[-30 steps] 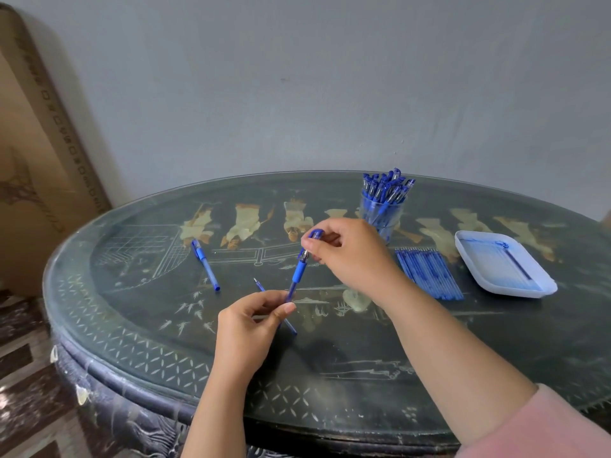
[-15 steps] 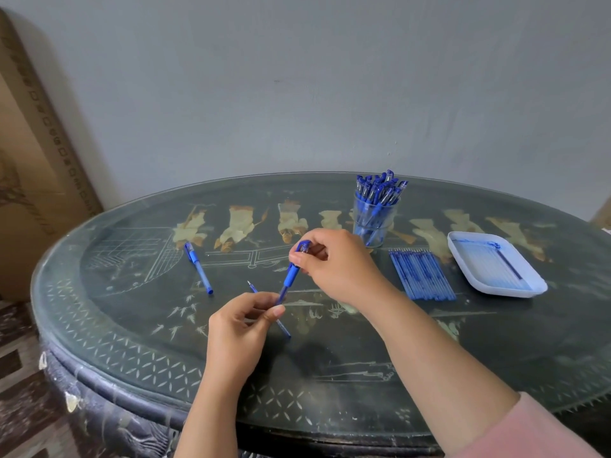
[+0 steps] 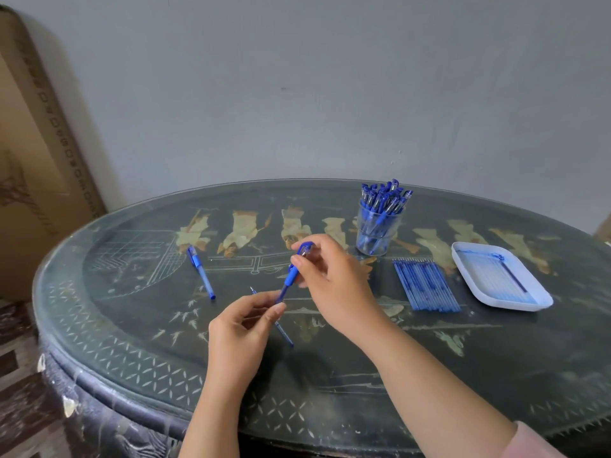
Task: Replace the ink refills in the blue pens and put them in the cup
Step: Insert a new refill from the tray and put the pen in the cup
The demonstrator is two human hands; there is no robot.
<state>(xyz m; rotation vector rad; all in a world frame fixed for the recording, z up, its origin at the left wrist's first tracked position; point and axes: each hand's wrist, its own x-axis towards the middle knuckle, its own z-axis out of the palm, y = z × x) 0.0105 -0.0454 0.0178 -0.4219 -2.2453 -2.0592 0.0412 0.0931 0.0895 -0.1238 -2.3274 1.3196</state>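
- blue pen: held in the air above the surface, front-left of the cup. It is tilted, cap end up and toward the cup, tip end down toward the person.
- right hand: fingers clamped on the pen's upper end, thumb and forefinger pinching near the clip. Near the cup but apart from it.
- left hand: fingers curled, thumb and forefinger pinching the pen's lower end. Farther from the cup than the right hand.
- cup: clear, upright, packed with capped pens standing caps up.
- loose refill: flat on the surface, partly hidden by the left hand, well front-left of the cup.
- spare pen: flat on the surface, well left of the cup, untouched.
- refill row: flat, side by side, just front-right of the cup.
- white tray: right of the cup, beyond the refill row. Thin refills lie inside, count unclear.
- pink sleeve: on the right arm, at the frame's bottom edge.
- cardboard: leaning on the wall, far left of the cup.
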